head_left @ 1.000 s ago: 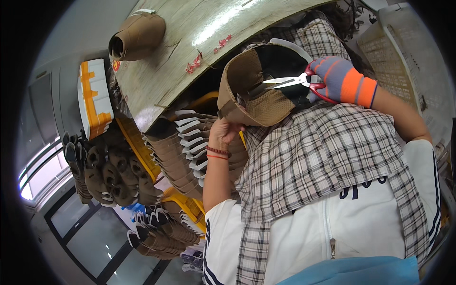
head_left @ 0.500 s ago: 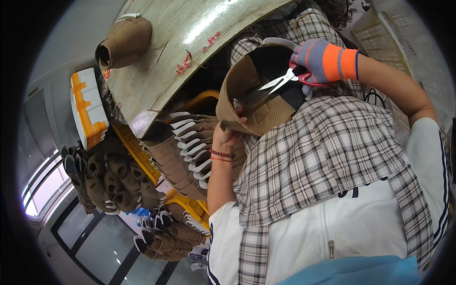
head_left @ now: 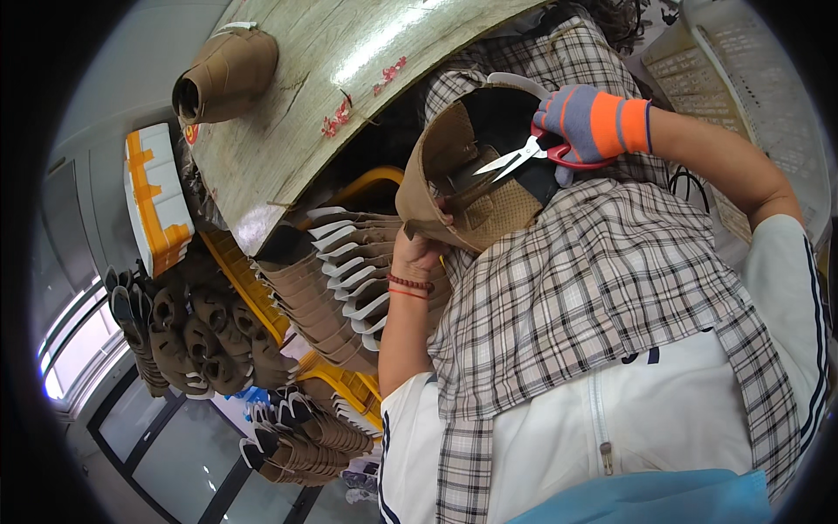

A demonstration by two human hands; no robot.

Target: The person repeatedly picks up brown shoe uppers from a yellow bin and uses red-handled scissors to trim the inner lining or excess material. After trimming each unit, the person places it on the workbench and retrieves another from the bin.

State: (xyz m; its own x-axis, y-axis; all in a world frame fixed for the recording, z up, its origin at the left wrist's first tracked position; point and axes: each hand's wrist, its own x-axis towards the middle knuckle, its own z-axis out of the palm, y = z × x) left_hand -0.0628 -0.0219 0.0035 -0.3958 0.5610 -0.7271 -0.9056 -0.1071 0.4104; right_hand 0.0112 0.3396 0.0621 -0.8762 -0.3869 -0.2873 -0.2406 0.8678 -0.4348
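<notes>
A brown shoe upper [head_left: 425, 179] with a dark lining and a mesh patch rests tilted on my lap. My bare left hand [head_left: 420, 248] grips its near left edge, the fingers partly hidden inside the piece. My right hand [head_left: 580, 129], in a grey and orange glove, holds red-handled scissors [head_left: 517, 160]. Their blades are slightly parted and point left over the hollow of the upper. Whether the blades touch the material I cannot tell. A pale strip on the upper's far edge runs up to the gloved fingers.
A wooden table [head_left: 305, 87] lies ahead, with another brown shoe upper [head_left: 229, 74] on it. Stacked uppers [head_left: 340, 279] fill a yellow crate [head_left: 349, 384] at my left. A white box with orange tape [head_left: 157, 201] stands further left. At the right is a white plastic basket [head_left: 698, 83].
The scissors and my gloved hand have shifted slightly left and down. My left hand keeps its grip on the upper. The whole view has moved a little.
</notes>
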